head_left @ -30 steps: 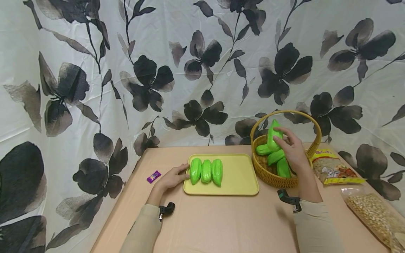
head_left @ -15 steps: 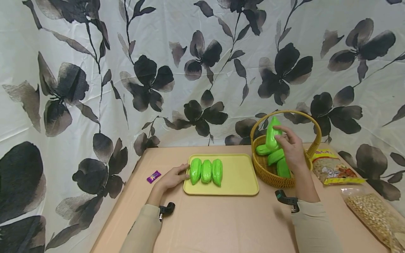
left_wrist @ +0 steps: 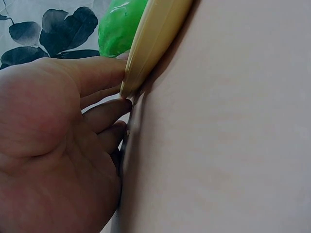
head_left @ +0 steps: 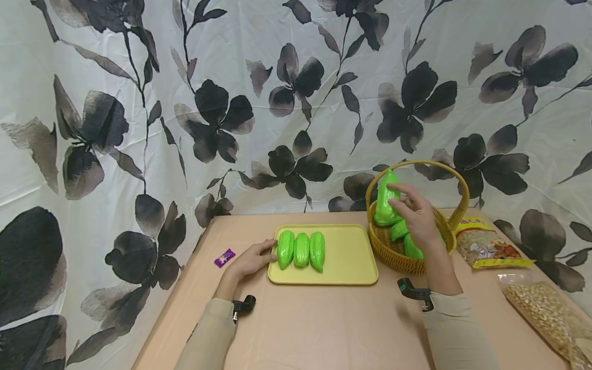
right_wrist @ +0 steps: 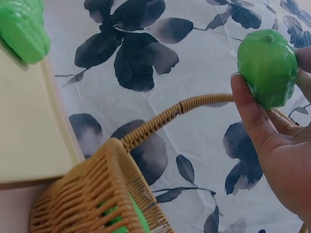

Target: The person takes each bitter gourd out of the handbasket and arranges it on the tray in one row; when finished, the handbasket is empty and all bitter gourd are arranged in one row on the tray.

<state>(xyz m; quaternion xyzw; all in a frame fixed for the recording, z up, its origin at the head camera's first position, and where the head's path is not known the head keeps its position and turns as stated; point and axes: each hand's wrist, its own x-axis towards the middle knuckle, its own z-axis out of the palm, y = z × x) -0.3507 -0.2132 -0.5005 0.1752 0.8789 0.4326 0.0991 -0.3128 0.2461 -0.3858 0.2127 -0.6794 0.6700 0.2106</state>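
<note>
The left hand [head_left: 251,259] touches the rim of a rectangular yellow tray [head_left: 351,257]; whether its fingers pinch it cannot be told. Three glossy green ridged vegetables [head_left: 301,251] lie side by side on the tray's left part. Over a brown wicker basket [head_left: 393,261], the right hand [head_left: 418,218] pinches a similar green vegetable [head_left: 384,205] upright; a firm pinch, clear of the arched handle [head_left: 458,180], seems best.

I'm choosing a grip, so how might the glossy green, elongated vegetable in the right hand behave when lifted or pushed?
The glossy green, elongated vegetable looks fairly stiff, showing no sag in the right hand. Its shine suggests it may be slippery. Its rounded sides could let it roll if pushed.
</note>
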